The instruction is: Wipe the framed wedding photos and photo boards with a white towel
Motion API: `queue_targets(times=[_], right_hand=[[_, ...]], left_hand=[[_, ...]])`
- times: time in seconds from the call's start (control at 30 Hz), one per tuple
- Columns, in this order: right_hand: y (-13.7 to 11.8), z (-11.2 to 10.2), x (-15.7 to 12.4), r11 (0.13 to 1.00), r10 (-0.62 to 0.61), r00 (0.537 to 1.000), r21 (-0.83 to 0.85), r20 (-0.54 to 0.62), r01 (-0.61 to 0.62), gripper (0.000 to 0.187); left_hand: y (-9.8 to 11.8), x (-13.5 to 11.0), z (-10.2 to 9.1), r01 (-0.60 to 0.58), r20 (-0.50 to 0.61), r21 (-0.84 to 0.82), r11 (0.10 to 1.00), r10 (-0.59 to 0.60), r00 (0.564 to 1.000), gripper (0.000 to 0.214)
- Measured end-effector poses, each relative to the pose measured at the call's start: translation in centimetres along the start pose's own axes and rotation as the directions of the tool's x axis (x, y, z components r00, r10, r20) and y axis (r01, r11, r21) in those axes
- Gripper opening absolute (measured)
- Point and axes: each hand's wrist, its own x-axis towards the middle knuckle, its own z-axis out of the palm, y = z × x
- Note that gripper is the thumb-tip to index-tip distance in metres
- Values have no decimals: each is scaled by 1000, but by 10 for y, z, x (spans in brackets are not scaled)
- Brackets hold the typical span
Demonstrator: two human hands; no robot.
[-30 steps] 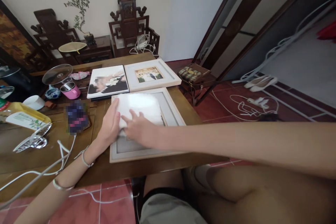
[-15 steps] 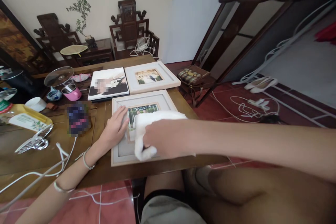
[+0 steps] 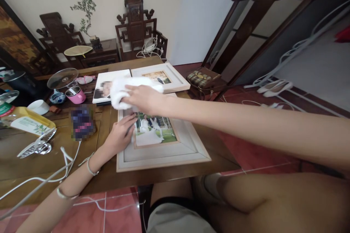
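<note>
My right hand (image 3: 142,99) is closed on a bunched white cloth (image 3: 139,81), with the fingers pressed into its folds. The cloth is over the far left part of the near picture frame (image 3: 166,162), hiding that corner and overlapping the view of the photo album (image 3: 102,93) and the far picture frame (image 3: 177,85); I cannot tell whether it touches any of them. My left hand (image 3: 120,134) lies across the near frame's left side, uncurled and clamped on nothing, its fingertips beside the left edge of the photo (image 3: 155,131). That frame lies face up at the corner of the wooden table (image 3: 131,178), just nearer me than the album and the far frame. Off to my left are a pink mug (image 3: 76,96), a yellow bottle (image 3: 30,123) and a clear hair clip (image 3: 39,147).
</note>
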Motion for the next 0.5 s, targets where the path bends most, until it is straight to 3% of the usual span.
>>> queue_targets(times=[0.07, 0.2, 0.5], right_hand=[[-5, 13, 9, 997, -64, 992, 56, 107, 58, 43], [-4, 22, 10, 986, -65, 970, 165, 232, 27, 40], [37, 14, -44, 973, 190, 908, 54, 372, -225, 43]], left_hand=[[0, 2, 1, 20, 15, 11, 1000, -20, 1000, 33], [1, 2, -1, 50, 30, 38, 998, -51, 998, 33], [-1, -4, -2, -2, -15, -2, 1000, 2, 1000, 32]])
